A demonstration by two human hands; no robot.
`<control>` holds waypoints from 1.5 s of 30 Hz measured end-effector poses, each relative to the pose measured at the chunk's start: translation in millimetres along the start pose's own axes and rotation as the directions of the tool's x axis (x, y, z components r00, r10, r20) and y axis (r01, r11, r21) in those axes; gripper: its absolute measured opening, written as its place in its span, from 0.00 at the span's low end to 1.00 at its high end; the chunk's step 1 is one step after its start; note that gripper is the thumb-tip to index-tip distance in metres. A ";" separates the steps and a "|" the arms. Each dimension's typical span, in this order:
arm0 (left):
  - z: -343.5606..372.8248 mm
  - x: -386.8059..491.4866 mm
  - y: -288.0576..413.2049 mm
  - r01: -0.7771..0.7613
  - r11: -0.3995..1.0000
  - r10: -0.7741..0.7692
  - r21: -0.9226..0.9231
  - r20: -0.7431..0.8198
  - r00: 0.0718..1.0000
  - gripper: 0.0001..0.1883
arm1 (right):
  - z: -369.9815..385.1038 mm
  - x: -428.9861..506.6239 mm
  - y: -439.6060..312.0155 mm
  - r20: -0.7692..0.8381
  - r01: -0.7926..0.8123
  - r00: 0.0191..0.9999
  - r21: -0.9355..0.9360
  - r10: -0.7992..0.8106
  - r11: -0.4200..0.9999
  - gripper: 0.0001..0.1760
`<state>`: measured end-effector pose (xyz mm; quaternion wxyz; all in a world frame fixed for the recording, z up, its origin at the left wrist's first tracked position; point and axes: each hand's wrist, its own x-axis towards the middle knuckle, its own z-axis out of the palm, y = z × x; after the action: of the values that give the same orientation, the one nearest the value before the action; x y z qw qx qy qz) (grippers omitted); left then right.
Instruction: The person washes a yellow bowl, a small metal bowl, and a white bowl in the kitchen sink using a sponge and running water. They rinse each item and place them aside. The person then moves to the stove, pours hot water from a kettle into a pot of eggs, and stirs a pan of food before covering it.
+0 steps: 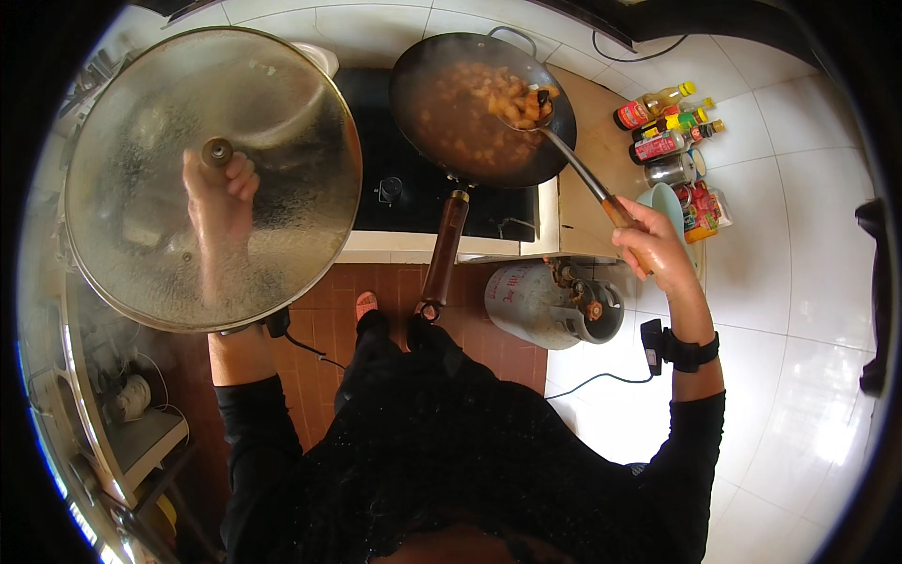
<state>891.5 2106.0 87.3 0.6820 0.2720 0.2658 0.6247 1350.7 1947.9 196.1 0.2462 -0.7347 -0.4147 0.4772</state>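
Note:
Through a large steamed-up glass lid (296, 233) my left hand (222, 194) shows, gripping the lid at its round knob (217, 151), away to the left of the wok. In my right hand (659, 247) is the wooden handle of a metal ladle (581, 169). The ladle's bowl is over the right side of a dark wok (405, 106), holding browned chunks of food (521, 106). More chunks lie in brown, steaming liquid (458, 120) in the wok. Its long wooden handle (445, 247) points towards me.
The wok is on a black glass gas hob (373, 155) with a knob (390, 189). Sauce bottles (655, 106), a metal container (669, 170), a pale green bowl (664, 201) and red packets (697, 208) are on the right. A gas cylinder (521, 303) stands below the counter.

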 end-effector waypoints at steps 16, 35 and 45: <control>1.9 7.4 -11.0 -0.002 1.000 0.002 -0.022 -0.014 1.000 0.20 | 22.4 78.2 5.7 -0.090 0.082 0.902 -0.925 -0.423 0.371 0.35; -14.0 0.6 -8.6 0.012 0.992 -0.010 -0.123 0.018 1.000 0.20 | 35.6 74.6 -18.2 0.246 0.209 0.728 -0.969 -0.640 -0.134 0.30; -24.8 -3.6 2.0 -0.005 0.991 0.004 -0.130 -0.008 1.000 0.21 | 10.2 -82.2 -41.3 0.061 0.163 0.809 -0.979 -0.585 0.124 0.28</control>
<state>872.4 2103.5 71.2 0.6958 0.2253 0.2263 0.6434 1309.6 1900.2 264.0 -0.0748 -0.6622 -0.7395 -0.0951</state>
